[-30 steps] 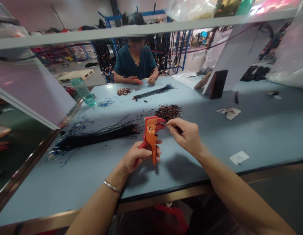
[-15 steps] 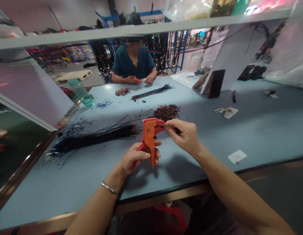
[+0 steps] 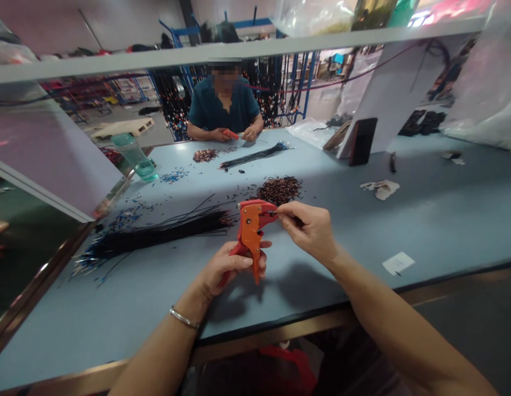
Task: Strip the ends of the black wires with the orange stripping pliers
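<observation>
My left hand [image 3: 232, 267] is wrapped round the handles of an orange and red wire stripper [image 3: 250, 234], held upright above the table with its jaws pointing right. At those jaws, my right hand [image 3: 307, 225] is closed in a pinch on a thin dark wire [image 3: 275, 212]; most of it is hidden by the fingers. Left of the tool lies a bundle of long black wires [image 3: 156, 234], blue and silver tips on its left end and coppery tips on its right. Just beyond the tool is a heap of short dark and copper-coloured pieces [image 3: 280, 190].
Across the table [image 3: 346, 220] sits a person [image 3: 224, 110] holding a red tool, near a smaller wire bundle [image 3: 255, 155] and a copper-coloured pile [image 3: 204, 155]. A green bottle [image 3: 142, 162] stands far left; a phone [image 3: 363, 141] leans against a panel. A shelf [image 3: 255, 50] spans above.
The view has shifted very slightly. Both hands and the wire stripper keep nearly the same position, with the right hand still pinching at the jaws.
</observation>
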Motion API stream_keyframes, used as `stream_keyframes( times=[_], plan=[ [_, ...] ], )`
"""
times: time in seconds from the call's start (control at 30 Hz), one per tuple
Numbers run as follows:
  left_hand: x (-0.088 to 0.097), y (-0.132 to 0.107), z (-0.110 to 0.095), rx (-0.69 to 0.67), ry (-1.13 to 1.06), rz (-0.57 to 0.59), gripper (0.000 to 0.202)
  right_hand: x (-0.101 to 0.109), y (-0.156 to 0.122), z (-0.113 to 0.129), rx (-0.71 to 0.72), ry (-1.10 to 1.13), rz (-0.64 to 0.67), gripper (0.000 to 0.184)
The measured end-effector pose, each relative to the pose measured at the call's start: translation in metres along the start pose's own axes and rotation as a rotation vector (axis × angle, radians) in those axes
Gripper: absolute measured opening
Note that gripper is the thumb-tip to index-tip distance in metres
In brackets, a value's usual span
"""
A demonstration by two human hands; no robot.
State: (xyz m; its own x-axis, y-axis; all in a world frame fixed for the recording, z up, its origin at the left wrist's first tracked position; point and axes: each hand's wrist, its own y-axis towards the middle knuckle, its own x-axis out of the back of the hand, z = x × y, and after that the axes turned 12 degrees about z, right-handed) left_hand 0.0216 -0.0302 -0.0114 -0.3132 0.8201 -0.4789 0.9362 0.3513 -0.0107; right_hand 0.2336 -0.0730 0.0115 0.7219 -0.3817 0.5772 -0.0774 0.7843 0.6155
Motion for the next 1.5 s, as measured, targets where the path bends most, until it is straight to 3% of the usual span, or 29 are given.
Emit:
stream_keyframes(
  times=[0.5,0.87,1.5],
  plan=[
    [-0.0004,0.0013,0.0058,0.005,0.042,-0.023,0.034,-0.0010,0.0017,-0.0026,0.172,-0.137,-0.048,0.014],
    [0.0011,0.0022,0.0060,0.001,0.061,0.028,0.038,0.0026,0.0007,0.0012,0.054,-0.076,-0.026,0.012],
    [-0.0004,0.0019,0.0043,-0.019,0.052,0.028,0.040,0.0025,0.0001,0.0015,0.032,-0.020,0.001,0.014]
  ],
)
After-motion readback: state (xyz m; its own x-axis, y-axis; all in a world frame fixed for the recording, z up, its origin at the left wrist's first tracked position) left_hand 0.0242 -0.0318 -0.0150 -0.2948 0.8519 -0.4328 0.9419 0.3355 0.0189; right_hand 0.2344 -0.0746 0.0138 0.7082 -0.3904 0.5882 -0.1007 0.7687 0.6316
